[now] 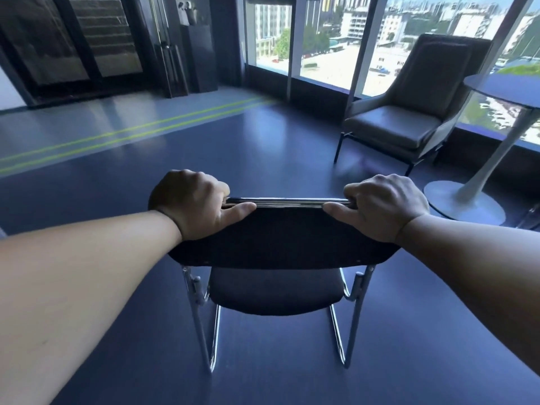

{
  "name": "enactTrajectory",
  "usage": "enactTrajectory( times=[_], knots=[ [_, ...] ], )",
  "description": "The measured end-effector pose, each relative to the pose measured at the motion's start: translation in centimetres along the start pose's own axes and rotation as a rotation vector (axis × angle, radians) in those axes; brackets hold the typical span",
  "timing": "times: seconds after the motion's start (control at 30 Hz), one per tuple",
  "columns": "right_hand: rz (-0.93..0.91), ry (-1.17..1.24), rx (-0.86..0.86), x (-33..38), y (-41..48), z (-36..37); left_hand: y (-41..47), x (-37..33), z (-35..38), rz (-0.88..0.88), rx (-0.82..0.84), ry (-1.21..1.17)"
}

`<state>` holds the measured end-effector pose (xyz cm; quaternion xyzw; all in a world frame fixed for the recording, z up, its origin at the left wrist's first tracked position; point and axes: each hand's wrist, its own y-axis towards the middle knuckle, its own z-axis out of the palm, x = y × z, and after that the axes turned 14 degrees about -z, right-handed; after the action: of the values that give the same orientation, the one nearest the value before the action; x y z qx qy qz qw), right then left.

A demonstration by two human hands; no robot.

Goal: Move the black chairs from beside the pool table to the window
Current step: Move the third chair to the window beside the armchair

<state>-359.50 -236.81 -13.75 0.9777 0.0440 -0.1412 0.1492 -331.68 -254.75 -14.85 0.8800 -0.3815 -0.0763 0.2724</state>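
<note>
A black chair (277, 241) with a chrome tube frame stands in front of me, its back toward me and its seat facing the window (324, 39). My left hand (195, 204) grips the left end of the chrome top rail, fingers curled over it and thumb along the backrest. My right hand (382, 206) grips the right end of the same rail the same way. The window wall runs across the far right, a few steps beyond the chair. The pool table is out of view.
A grey padded armchair (409, 112) stands by the window at the right. A round pedestal table (502, 89) with a white base (464, 203) sits at the far right edge. Dark cabinets (87, 45) line the far left wall. Green floor stripes (117, 135) cross the left.
</note>
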Motion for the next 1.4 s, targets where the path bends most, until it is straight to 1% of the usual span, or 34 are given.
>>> enactTrajectory(
  times=[0.2, 0.37, 0.43, 0.63, 1.13, 1.4],
  knots=[
    [-0.03, -0.005, -0.002, -4.7, 6.4, 3.6, 6.6, 1.7, 4.7, -0.041, -0.015, 0.015],
    [-0.024, -0.051, -0.025, -9.5, 13.7, 7.6, 13.8, 4.0, 10.0, -0.166, -0.057, -0.038],
    [-0.021, -0.048, -0.033, -11.8, 16.9, 9.5, 17.3, 5.1, 12.5, -0.191, -0.064, -0.049],
    [0.026, -0.051, -0.01, -17.9, 26.4, 14.3, 27.9, 8.7, 19.2, -0.172, -0.043, -0.047],
    [0.043, -0.062, -0.028, -30.1, 43.0, 23.6, 46.4, 14.3, 31.7, -0.129, -0.046, -0.071],
    [0.064, -0.061, -0.037, -39.0, 54.5, 29.9, 59.2, 17.8, 40.3, -0.115, -0.058, -0.081]
  ],
)
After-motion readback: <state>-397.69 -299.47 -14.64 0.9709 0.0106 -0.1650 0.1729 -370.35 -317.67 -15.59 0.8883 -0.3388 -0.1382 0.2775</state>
